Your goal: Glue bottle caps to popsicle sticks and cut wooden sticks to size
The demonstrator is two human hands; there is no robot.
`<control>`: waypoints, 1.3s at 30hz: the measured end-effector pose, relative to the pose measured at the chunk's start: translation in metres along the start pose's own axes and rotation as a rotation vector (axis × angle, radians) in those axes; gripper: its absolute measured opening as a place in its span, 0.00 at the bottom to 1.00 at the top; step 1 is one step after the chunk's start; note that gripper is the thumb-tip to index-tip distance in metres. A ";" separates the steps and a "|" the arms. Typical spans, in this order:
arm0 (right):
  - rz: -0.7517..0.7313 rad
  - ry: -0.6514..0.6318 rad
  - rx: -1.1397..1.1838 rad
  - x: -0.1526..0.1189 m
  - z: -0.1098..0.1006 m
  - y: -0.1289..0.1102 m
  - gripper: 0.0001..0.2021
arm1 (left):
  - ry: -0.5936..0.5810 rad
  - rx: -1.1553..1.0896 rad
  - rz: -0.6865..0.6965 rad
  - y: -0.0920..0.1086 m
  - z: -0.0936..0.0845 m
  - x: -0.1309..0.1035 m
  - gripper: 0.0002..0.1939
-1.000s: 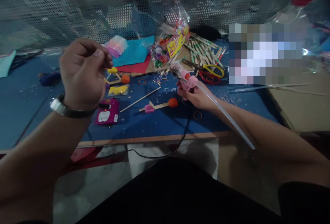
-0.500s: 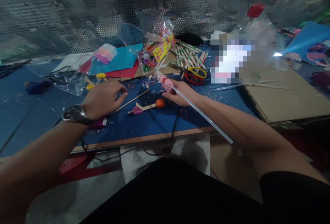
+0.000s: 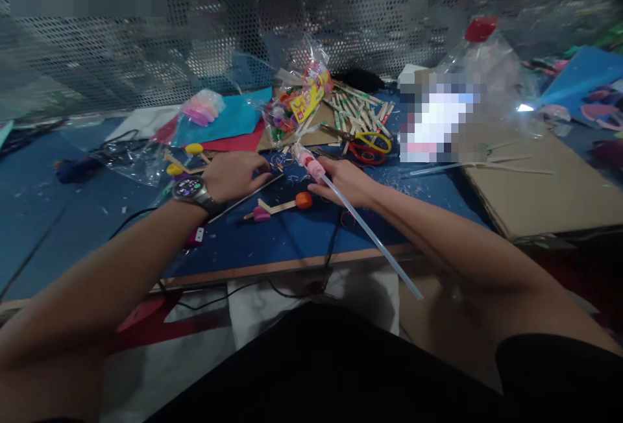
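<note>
Your right hand [image 3: 343,181] grips the pink glue gun [image 3: 315,168] behind the stick assembly [image 3: 282,206]. Your left hand [image 3: 233,175], fingers parted, now stands closer, beside the skewer [image 3: 231,205] left of that assembly, which suggests two-handed work.

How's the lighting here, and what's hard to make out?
Head view: dim overall, with glare from a small bright light at far right; head view: a glowing patch is too pixelated to read; head view: the black clothing loses nearly all detail; head view: the translucent tube at the right hand carries a pale sheen.
</note>
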State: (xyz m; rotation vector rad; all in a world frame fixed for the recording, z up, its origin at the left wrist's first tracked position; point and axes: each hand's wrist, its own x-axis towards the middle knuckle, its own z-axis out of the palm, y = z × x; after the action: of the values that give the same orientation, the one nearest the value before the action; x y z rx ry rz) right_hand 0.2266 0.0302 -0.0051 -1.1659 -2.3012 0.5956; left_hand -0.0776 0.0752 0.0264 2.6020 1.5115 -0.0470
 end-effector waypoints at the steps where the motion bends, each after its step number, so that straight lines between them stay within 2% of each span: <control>1: 0.005 0.000 0.008 0.000 0.000 0.000 0.12 | 0.010 0.015 -0.006 -0.001 -0.001 0.004 0.22; 4: 0.023 0.036 0.053 0.000 -0.001 0.004 0.14 | 0.015 0.066 0.003 -0.005 -0.004 0.014 0.24; 8: 0.097 0.157 0.180 0.001 -0.002 0.011 0.17 | -0.042 0.003 0.050 -0.004 -0.006 0.027 0.31; 10: 0.134 0.220 0.245 0.003 -0.001 0.013 0.16 | -0.080 -0.002 0.010 0.001 -0.003 0.032 0.31; 15: 0.224 0.400 0.540 0.012 0.001 0.021 0.19 | -0.075 0.030 -0.078 0.014 0.000 0.036 0.31; 19: 0.220 0.597 0.781 0.022 -0.015 0.038 0.20 | -0.114 0.158 -0.125 0.016 -0.006 0.031 0.32; 23: 0.331 0.585 0.901 0.028 -0.038 0.061 0.20 | -0.104 0.237 -0.105 0.016 -0.011 0.028 0.32; 26: 0.417 0.538 0.939 0.029 -0.046 0.072 0.21 | -0.100 0.248 -0.078 0.015 -0.012 0.027 0.31; 29: 0.407 0.532 0.954 0.029 -0.046 0.072 0.20 | -0.102 0.235 -0.076 0.015 -0.014 0.024 0.31; 35: 0.334 0.651 0.909 0.030 -0.050 0.070 0.14 | -0.077 0.196 -0.077 0.010 -0.017 0.017 0.30; 39: 0.367 0.603 0.849 0.030 -0.048 0.074 0.17 | -0.080 0.154 -0.071 0.010 -0.016 0.016 0.29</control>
State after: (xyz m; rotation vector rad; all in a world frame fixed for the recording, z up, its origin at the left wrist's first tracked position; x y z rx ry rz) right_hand 0.2848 0.1027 -0.0030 -1.1072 -1.1321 1.0408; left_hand -0.0617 0.0864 0.0421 2.6252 1.6323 -0.2826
